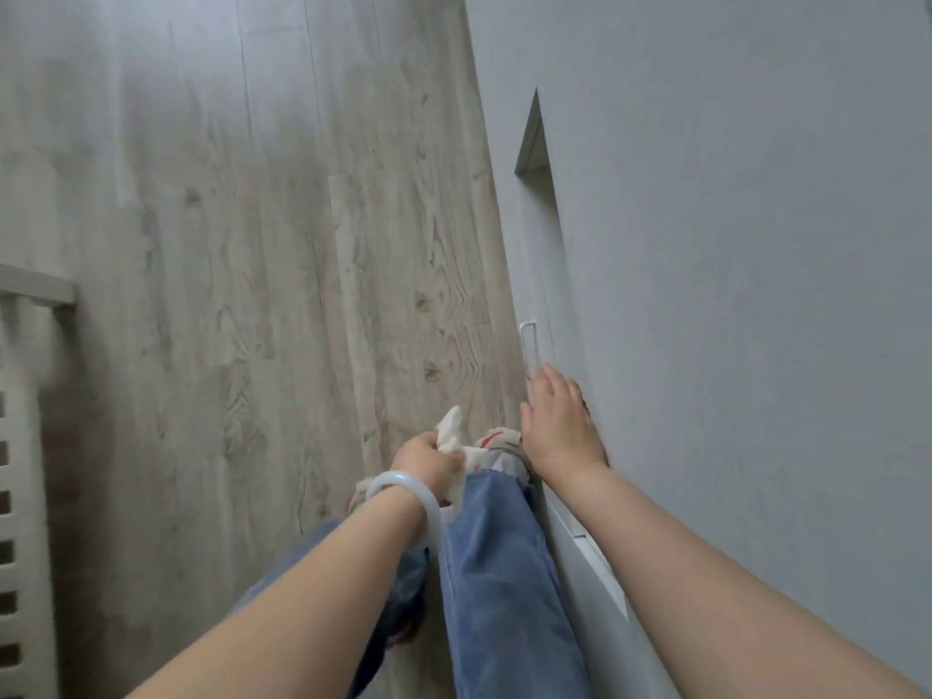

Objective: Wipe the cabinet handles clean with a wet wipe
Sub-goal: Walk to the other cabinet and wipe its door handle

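A thin white cabinet handle point(528, 345) runs down the pale grey cabinet front point(731, 244) on the right. My right hand point(560, 426) lies flat and open against the cabinet, its fingertips at the handle's lower end. My left hand point(426, 464), with a white bangle on the wrist, is closed on a crumpled white wet wipe point(450, 430) and hangs to the left of the right hand, apart from the cabinet.
Pale wood-grain floor point(262, 244) stretches below and to the left. My legs in blue jeans point(499, 572) stand close to the cabinet base. A white slatted crate or rack point(22, 471) stands at the left edge. A recess point(534, 143) opens in the cabinet further along.
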